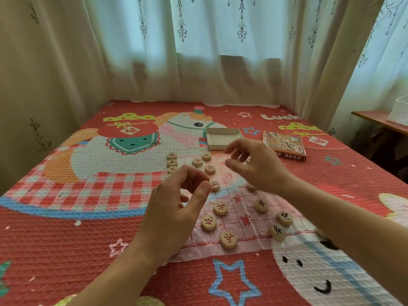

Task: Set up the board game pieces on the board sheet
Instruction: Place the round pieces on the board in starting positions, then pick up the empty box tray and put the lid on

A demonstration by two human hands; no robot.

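Observation:
A thin board sheet (240,219) with a red grid lies on the bed. Several round wooden pieces sit on it: red-lettered ones (228,239) on the left side, black-lettered ones (261,205) on the right, and a column (172,162) at the far left edge. My left hand (174,208) hovers over the sheet's left part with loosely curled fingers, its thumb tip beside a red-lettered piece (215,185). My right hand (256,166) is raised over the middle of the sheet, fingers relaxed and bent, with nothing visible in it. Both hands hide part of the sheet.
An open cardboard box tray (223,140) and the printed box lid (284,145) lie on the red patterned bedcover (88,228) beyond the sheet. Curtains (198,62) hang behind the bed. A wooden shelf (379,120) with a white container stands at the right.

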